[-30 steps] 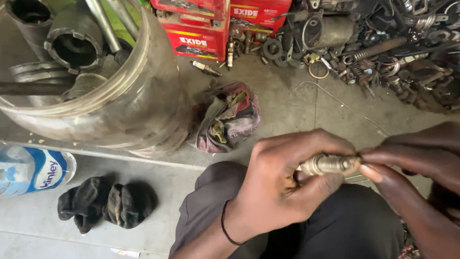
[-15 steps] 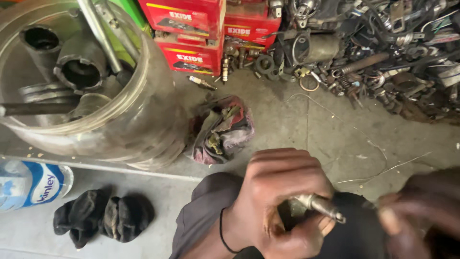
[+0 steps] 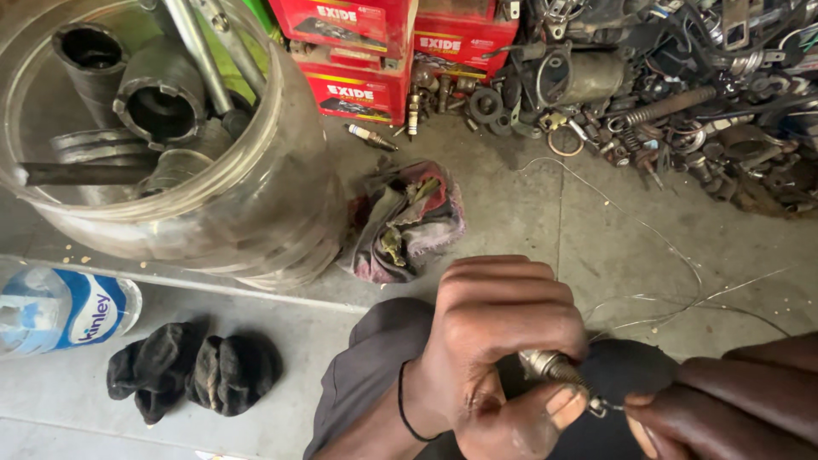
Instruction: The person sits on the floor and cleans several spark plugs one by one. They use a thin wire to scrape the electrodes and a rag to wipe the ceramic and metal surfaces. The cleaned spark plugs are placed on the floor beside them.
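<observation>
My left hand (image 3: 498, 349) is closed around a small metal spark plug (image 3: 558, 372), its threaded tip pointing down to the right. My right hand (image 3: 724, 400) comes in from the lower right, and its fingertips pinch something thin at the plug's tip; a fine wire (image 3: 656, 247) trails across the concrete floor nearby. A black band circles my left wrist. My dark trousers lie under both hands.
A large clear jar (image 3: 256, 196) of sockets and metal tools stands at the upper left. A dirty rag (image 3: 409, 226) lies in the middle, red boxes (image 3: 358, 60) behind it, a pile of metal scrap (image 3: 682, 94) at the upper right. A water bottle (image 3: 60, 311) and black cloth (image 3: 196, 370) lie at the left.
The view has tilted down. My left hand turned the spark plug so its tip points down and right, and my right hand dropped lower to the tip.
</observation>
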